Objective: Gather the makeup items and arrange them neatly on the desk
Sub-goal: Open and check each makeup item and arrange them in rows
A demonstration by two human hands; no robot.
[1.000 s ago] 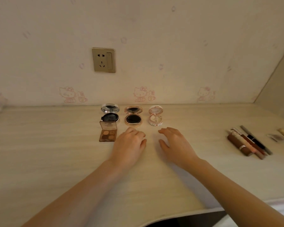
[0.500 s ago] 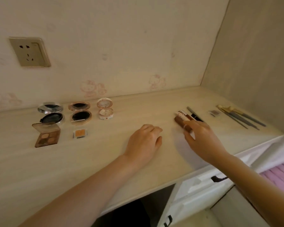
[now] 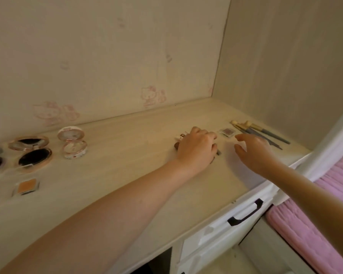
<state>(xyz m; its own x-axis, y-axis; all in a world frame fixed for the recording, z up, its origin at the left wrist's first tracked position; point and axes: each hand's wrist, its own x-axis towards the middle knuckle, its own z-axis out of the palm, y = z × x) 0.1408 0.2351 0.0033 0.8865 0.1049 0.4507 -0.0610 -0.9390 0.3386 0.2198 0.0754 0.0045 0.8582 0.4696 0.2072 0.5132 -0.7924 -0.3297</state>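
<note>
Pale wood surface [image 3: 127, 155]: left hand [image 3: 196, 151] fingers curl over makeup tubes [image 3: 177, 144]; right hand [image 3: 254, 150] hovers just beside, fingers relaxed, empty.

On the pale wooden worktop [image 3: 127, 155], at left, the white round compact [image 3: 72, 144] sits right of the rose-gold round compact [image 3: 31, 153], with the small orange square pan [image 3: 26, 186] before them. Well to the right, the left hand [image 3: 196, 151] curls over the brown tubes [image 3: 177, 144]. The small mauve square pan [image 3: 227, 131] lies behind it, and the gold-handled brushes [image 3: 259, 132] lie rightmost.
</note>
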